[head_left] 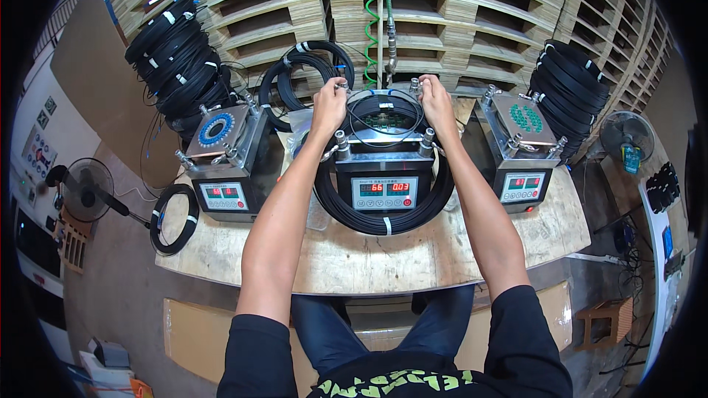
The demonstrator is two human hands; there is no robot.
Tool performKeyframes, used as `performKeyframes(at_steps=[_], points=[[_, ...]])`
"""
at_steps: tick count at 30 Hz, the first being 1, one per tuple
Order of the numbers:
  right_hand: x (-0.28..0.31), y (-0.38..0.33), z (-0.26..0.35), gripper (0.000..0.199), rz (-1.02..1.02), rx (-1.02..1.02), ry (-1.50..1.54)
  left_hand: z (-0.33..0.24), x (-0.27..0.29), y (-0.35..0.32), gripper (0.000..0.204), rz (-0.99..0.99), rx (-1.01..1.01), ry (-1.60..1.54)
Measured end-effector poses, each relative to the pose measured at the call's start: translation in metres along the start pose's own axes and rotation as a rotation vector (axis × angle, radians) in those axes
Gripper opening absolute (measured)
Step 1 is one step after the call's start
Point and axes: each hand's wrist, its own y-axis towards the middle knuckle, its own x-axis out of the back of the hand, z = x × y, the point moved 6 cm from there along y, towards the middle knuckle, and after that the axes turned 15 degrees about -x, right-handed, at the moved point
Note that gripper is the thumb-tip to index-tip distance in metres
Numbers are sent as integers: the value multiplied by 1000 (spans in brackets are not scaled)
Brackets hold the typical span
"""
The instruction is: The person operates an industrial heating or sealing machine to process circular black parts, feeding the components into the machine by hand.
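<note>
Your left hand [329, 109] and right hand [436, 102] each pinch one knob [341, 87] on the twelve-o'clock machine [384, 193]; two more machines [223, 194] stand at ten and two.

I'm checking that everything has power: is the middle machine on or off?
On. The middle machine has red digits glowing on its front display.
</note>
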Motion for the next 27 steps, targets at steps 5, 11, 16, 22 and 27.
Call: performKeyframes(at_steps=[5, 11, 16, 22, 27], points=[[2, 3, 2, 33, -33, 48, 0, 5, -3, 5, 32, 10, 33, 69], [-8, 2, -2, 30, 91, 44, 59, 21, -1, 1, 34, 27, 93, 104], [-9, 7, -13, 31, 168, 65, 43, 10, -4, -1, 30, 8, -10, -2], [-10, 2, -11, 35, 194, 91, 43, -8, 2, -4, 34, 70, -18, -42], [-8, 5, -9, 38, 199, 75, 19, 1, 2, -2, 34, 71, 6, -51]])
